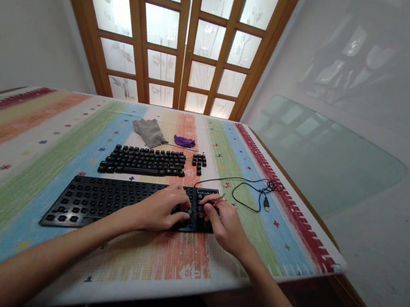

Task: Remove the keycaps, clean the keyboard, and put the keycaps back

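A black keyboard base [102,196] with its key posts bare lies tilted across the near part of the table. Over its right part, my left hand [161,207] has thumb and forefinger curled close together, touching the base; whatever they hold is too small to make out. My right hand [226,226] is closed in a pinch above the number pad end, and a thin brownish thing [219,199] shows by its fingers, its kind unclear. Behind the base, black keycaps [144,160] stand in rows, with a smaller group of keycaps [199,162] to their right.
A grey cloth [150,132] and a purple cloth [184,142] lie beyond the keycaps. The keyboard's black cable [250,185] loops to the right, ending in a USB plug [266,203]. A striped tablecloth [28,164] covers the table, whose right edge runs beside a wall.
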`<state>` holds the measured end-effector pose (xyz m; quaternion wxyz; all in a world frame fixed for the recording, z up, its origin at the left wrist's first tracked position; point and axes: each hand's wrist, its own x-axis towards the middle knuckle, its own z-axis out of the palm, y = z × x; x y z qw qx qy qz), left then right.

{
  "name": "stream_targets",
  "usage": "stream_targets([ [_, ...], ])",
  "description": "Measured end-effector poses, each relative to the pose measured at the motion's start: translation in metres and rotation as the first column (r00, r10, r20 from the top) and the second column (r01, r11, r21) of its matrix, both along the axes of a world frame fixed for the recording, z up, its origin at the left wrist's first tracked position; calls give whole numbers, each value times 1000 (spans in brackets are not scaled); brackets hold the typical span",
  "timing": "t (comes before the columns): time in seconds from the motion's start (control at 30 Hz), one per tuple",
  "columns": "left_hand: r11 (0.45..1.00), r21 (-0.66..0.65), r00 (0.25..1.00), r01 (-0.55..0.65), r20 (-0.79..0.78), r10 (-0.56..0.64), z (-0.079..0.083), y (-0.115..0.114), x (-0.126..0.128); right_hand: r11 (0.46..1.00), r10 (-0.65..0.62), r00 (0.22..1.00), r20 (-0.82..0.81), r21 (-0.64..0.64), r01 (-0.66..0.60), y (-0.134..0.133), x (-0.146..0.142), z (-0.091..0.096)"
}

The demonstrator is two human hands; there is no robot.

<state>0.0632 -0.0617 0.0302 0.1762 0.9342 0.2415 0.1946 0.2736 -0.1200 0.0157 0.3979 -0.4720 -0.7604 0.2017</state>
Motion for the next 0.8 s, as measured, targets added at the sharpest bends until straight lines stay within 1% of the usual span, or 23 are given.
stream_targets([
  [0.13, 996, -73, 995, 54, 87, -48, 8, 19, 3, 990, -129, 975, -183, -81, 116, 4, 6, -6],
  [0.2, 995, -84, 986, 56, 158, -42, 10, 30, 8, 982, -181, 948, -262, -106, 158, 6, 9, -9],
  [0.27, 999, -40, 978, 18, 206, -9, 9, 45, 16, 977, -204, 931, -303, -120, 175, 6, 12, -11],
  [0.3, 1000, 11, 978, -10, 210, 8, 7, 53, 21, 977, -205, 928, -311, -127, 173, 6, 13, -12],
  [0.37, 991, 129, 988, -23, 154, 3, 1, 70, 34, 979, -191, 930, -313, -135, 155, 4, 14, -13],
  [0.4, 985, 172, 995, -9, 98, -8, -3, 79, 41, 980, -182, 934, -307, -135, 146, 3, 14, -12],
  [0.47, 970, 243, 1000, -3, 1, 3, -12, 95, 55, 983, -161, 947, -280, -128, 129, -2, 14, -10],
  [0.53, 954, 298, 998, -30, -49, 47, -21, 109, 67, 987, -136, 963, -235, -122, 110, -7, 15, -8],
  [0.67, 943, 318, 990, -95, -67, 123, -33, 126, 83, 992, -80, 985, -151, -106, 64, -18, 15, -3],
  [0.8, 942, 305, 983, -142, -68, 170, -39, 132, 87, 997, -17, 995, -102, -78, 9, -25, 12, -1],
])
